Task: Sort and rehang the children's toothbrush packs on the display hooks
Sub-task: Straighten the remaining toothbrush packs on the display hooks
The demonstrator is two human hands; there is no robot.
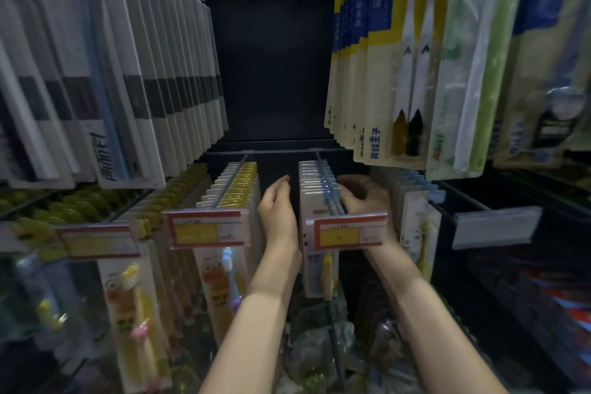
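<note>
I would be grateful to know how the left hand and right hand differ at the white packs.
The left hand is open, fingers nearly straight; the right hand curls its fingers onto the white packs. The left hand stands just off their left edge, the right hand touches their right edge. Both flank the same row.

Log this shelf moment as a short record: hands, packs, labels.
left hand: open, just left of the blue-topped packs, contact unclear
right hand: fingers curled round that row's right edge
blue-topped packs: hanging in a row on one hook
price tag: red and yellow, at that hook's front
yellow-topped packs: next hook to the left
</note>
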